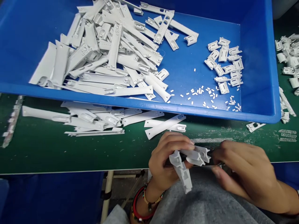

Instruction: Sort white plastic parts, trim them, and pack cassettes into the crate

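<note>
My left hand [165,158] is closed around several white moulded plastic parts, held over the table's front edge. One long white plastic part [182,174] hangs down from it at a slant. Other white part ends [198,155] point to the right, towards my right hand [247,171]. That hand is closed on a dark, slim tool [219,164]. Its tip is close to the white part ends; whether it touches them I cannot tell. Most of the tool is hidden by the fingers, so its kind does not show.
A large blue bin [182,59] holds a heap of long white parts [112,49], a cluster of short white pieces [223,62] and tiny white chips. More long parts [105,118] lie on the green table [42,149]. Another white pile [289,56] lies at right.
</note>
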The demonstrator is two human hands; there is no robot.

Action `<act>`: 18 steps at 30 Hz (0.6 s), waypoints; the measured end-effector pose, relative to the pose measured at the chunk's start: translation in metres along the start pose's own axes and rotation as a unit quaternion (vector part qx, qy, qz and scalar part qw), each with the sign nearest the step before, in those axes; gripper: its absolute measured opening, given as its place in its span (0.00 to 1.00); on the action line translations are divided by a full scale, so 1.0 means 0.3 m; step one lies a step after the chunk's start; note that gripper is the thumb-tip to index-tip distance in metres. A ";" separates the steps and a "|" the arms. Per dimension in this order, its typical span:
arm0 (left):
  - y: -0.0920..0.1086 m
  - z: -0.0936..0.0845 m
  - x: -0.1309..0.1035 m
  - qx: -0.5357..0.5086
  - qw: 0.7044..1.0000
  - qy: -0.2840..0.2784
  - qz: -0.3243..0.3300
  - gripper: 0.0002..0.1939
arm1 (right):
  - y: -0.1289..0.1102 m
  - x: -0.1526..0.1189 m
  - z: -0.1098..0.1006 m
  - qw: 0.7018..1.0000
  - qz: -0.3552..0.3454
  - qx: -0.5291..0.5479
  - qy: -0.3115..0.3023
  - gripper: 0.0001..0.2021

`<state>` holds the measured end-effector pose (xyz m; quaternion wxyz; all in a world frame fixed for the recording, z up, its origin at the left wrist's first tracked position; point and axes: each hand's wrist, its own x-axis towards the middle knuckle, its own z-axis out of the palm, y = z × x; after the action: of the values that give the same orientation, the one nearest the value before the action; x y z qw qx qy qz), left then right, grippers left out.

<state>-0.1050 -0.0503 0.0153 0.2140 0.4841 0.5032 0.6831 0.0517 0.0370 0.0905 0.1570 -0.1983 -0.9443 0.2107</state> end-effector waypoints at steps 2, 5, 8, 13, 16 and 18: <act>0.002 0.000 0.004 0.004 1.000 -0.002 0.004 0.08 | 0.006 0.001 -0.014 1.000 0.004 -0.018 0.018 0.12; 0.003 0.001 0.008 0.014 1.000 -0.005 0.008 0.09 | 0.013 0.002 -0.022 0.998 0.005 -0.061 0.033 0.10; 0.006 0.000 0.010 0.021 1.000 -0.003 -0.001 0.09 | 0.012 0.000 -0.014 0.997 0.001 -0.075 0.035 0.10; 0.009 -0.003 0.009 0.022 1.000 -0.006 0.002 0.11 | 0.009 -0.010 0.002 0.995 0.011 -0.083 0.048 0.10; 0.007 -0.002 0.006 0.023 1.000 -0.004 0.002 0.09 | 0.013 -0.018 0.005 0.995 0.018 -0.081 0.053 0.10; 0.004 0.001 0.002 0.025 1.000 0.002 0.001 0.05 | 0.017 -0.023 0.007 0.994 0.021 -0.086 0.057 0.10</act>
<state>-0.1047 -0.0501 0.0167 0.1998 0.4888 0.5202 0.6712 0.0586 0.0374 0.0849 0.1881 -0.2425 -0.9441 0.1203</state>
